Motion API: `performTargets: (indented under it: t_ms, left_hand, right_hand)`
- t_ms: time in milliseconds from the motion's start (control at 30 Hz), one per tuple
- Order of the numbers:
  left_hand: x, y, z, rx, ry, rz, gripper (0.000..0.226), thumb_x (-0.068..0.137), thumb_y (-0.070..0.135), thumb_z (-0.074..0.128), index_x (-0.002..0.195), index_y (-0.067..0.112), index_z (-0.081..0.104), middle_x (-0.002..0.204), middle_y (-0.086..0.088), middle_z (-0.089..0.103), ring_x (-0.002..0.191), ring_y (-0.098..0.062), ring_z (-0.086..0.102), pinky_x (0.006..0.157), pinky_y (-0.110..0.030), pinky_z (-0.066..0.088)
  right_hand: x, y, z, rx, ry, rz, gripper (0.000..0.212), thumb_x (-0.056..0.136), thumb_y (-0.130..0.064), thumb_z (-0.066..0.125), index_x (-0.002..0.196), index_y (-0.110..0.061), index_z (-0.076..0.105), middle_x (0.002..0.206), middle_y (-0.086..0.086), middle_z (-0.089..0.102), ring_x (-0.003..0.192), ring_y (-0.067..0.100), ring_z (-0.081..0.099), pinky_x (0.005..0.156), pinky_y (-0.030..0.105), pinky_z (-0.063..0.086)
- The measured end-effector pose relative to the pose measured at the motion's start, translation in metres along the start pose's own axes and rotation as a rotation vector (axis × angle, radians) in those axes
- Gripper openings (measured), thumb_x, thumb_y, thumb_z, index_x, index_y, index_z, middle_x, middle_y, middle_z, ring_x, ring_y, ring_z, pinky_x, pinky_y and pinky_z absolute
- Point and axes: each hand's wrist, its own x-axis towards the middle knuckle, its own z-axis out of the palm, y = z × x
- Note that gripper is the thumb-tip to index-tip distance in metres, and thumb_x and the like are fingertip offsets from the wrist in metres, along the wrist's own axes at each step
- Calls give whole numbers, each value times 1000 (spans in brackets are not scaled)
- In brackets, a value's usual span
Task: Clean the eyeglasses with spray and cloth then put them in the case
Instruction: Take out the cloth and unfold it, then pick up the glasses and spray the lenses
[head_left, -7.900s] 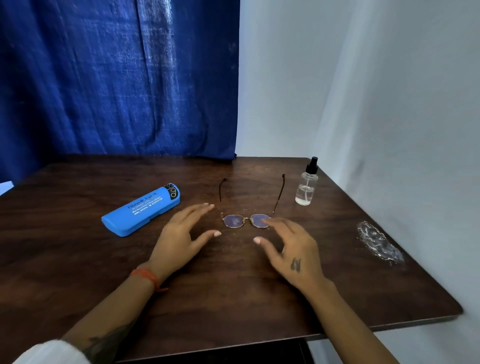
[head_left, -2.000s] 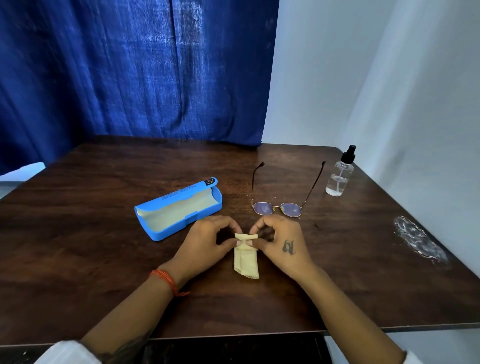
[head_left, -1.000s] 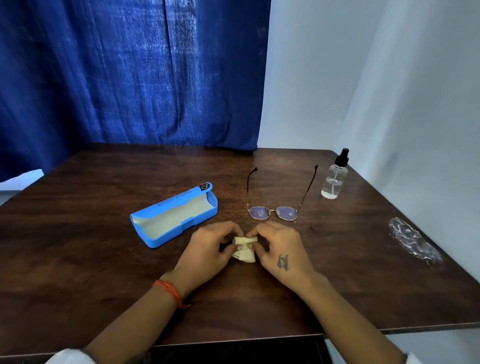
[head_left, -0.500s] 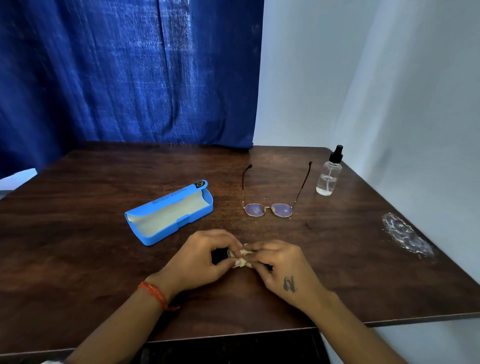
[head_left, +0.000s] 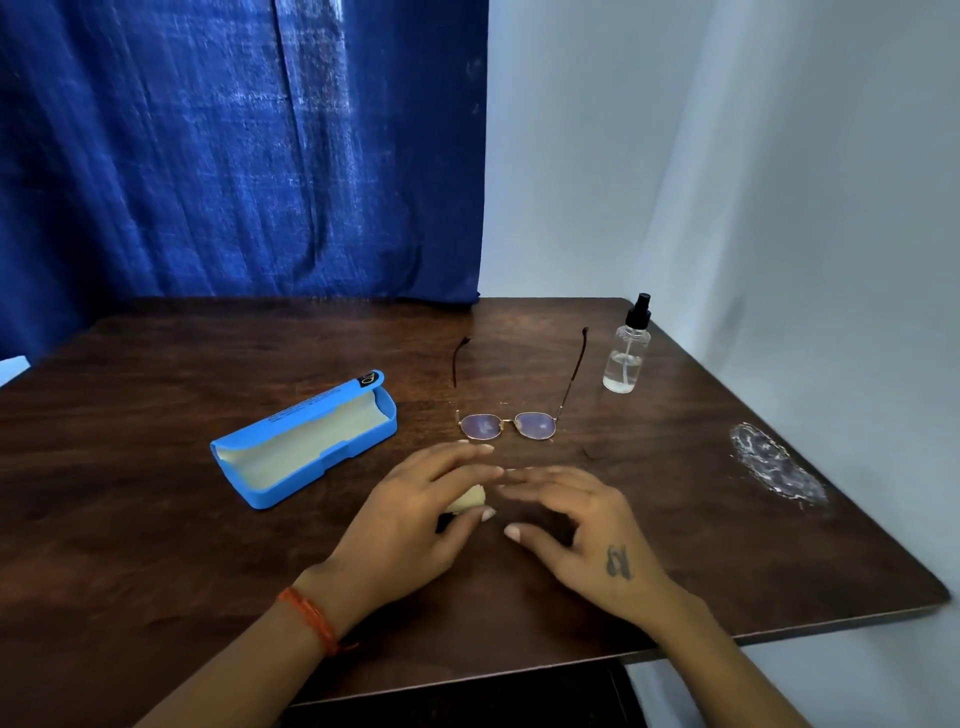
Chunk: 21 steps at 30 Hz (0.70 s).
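Note:
The eyeglasses (head_left: 508, 425) lie on the brown table (head_left: 156, 467) with both arms unfolded and pointing away from me. A small folded cream cloth (head_left: 467, 501) sits under the fingers of my left hand (head_left: 410, 525), held between thumb and fingers and mostly hidden. My right hand (head_left: 576, 530) hovers just right of it with fingers spread and nothing in it. The blue case (head_left: 306, 441) lies open to the left, its pale lining showing. The clear spray bottle (head_left: 626, 348) with a black nozzle stands upright at the back right.
A crumpled clear plastic wrapper (head_left: 776, 465) lies near the table's right edge. A blue curtain (head_left: 234, 156) hangs behind the table and a white wall stands to the right.
The case went from shut to open and the cloth came out. Both hands folded the cloth small; now my right hand has let go and opened, while my left keeps it.

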Motion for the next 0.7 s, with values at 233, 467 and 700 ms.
performTargets:
  t_ms: [233,467,700]
  left_hand:
    - [61,42,37,-155,31,-24,61,81,36,60,137,26,38,144,7,38,132,-4,34,108,-19,27]
    - [123,68,92,-246,13,-93,66,84,31,60,141,21,29,147,2,31,136,-12,28,112,-25,24]
    - [138,52,133,-143,-140,-214,71,85,32,59,144,18,21,151,-3,22,137,-20,26,111,-22,16]
  right_hand:
    - [11,20,-67,192,322,133,34,73,-34,69,105,-22,70,110,-9,68,107,7,61,96,31,47]
    - [53,72,-101,361,560,375,36,78,-18,73,111,-30,64,112,-6,66,104,9,62,96,41,49]
    - [107,147,-84,230,419,599,80,72,-25,79,139,-19,36,139,6,46,121,19,50,101,34,42]
